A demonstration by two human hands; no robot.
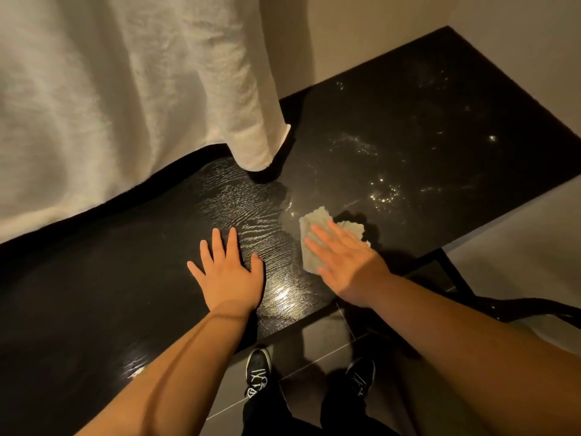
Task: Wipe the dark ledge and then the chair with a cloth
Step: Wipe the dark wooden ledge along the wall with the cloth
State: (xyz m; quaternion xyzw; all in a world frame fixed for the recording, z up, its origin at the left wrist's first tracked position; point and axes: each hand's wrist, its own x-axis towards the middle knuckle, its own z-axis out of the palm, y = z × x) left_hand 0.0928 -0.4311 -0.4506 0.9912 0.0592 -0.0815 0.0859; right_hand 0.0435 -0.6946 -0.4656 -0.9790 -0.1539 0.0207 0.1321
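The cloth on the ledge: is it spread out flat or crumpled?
Crumpled. The cloth shows folds and ruffled edges beyond the right hand, whose straight fingers press it onto the ledge.

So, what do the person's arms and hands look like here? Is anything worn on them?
The left forearm and right forearm are bare, with no sleeves in view. The left grip and the right grip are bare hands: no gloves, rings, watch or bracelet show.

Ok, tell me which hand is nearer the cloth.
Right. The right hand lies flat on the cloth; the left hand rests on the dark ledge to the cloth's left, not touching it.
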